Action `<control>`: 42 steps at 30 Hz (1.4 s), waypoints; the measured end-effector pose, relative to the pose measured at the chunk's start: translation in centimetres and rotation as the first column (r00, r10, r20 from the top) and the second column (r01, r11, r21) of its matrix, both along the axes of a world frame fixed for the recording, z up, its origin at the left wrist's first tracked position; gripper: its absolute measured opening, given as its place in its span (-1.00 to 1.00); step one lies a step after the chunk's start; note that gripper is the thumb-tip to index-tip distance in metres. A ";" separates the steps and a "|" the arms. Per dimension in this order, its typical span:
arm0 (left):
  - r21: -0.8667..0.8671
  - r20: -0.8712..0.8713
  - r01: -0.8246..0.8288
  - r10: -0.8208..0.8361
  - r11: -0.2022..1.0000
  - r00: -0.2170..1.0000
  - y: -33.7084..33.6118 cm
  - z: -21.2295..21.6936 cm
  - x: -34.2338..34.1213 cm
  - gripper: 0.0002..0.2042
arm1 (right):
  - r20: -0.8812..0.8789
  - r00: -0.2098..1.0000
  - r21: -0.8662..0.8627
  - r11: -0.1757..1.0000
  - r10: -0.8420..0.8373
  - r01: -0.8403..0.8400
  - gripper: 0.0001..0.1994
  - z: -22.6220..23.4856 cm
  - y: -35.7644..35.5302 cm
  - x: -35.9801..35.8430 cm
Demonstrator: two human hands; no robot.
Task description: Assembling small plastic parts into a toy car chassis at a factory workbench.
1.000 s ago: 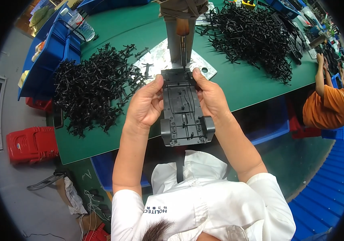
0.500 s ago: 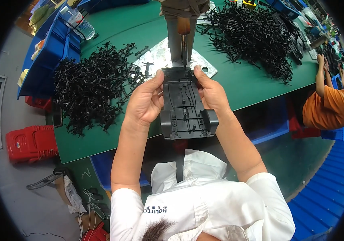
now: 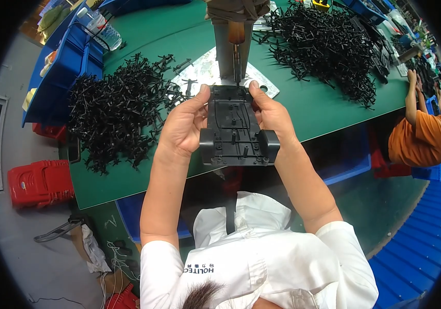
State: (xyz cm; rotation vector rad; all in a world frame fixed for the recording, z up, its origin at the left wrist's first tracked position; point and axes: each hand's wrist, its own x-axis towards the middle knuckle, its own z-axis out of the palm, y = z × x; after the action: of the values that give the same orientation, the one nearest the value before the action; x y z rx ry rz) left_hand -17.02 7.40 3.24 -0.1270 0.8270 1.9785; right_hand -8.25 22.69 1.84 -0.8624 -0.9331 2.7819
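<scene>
A black moulded plastic housing (image 3: 232, 126) with small posts and thin wires inside is held level between my two hands. My left hand (image 3: 185, 123) grips its left side, thumb on the far left corner. My right hand (image 3: 273, 116) grips the opposite side, its thumb near the far right corner. Most fingers are hidden beneath the part. Right at the housing's far edge stands the thin vertical tip of a bench machine (image 3: 237, 56); whether it touches the plastic I cannot tell. Under the machine lies a pale patterned board (image 3: 205, 72) with a round hole.
A heap of small black plastic parts (image 3: 120, 110) lies on the green table (image 3: 328, 113) to the left. A bigger heap (image 3: 323, 46) sits at the far right. Blue bins (image 3: 65, 77) and a bottle (image 3: 104, 33) line the left. A person in orange (image 3: 421, 134) works at right.
The housing's near end has swung slightly left and away from me, so it sits straighter. Both hands have shifted only a little and keep their grip.
</scene>
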 end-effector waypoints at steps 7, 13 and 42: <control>0.033 0.100 0.048 -0.051 0.998 0.994 -0.2 0.3 -0.4 -0.74 | -0.046 0.999 -0.025 1.000 -0.012 0.011 -0.68 0.3 -0.2 0.1; -0.036 0.092 0.025 -0.021 0.999 0.995 -0.1 0.5 -0.8 -0.72 | -0.049 0.999 -0.004 1.000 -0.014 0.014 -0.68 0.6 -0.3 -0.1; 0.103 0.211 0.177 -0.196 0.979 0.958 -1.2 -1.3 -0.2 -0.72 | -0.152 0.988 -0.163 0.985 0.036 -0.061 -0.69 -0.8 -0.3 1.4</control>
State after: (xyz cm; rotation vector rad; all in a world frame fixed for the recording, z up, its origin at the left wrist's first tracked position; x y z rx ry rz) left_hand -17.26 6.21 1.97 -0.2085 0.5893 1.7802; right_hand -6.82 22.38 1.00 -0.6462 -0.7152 2.9521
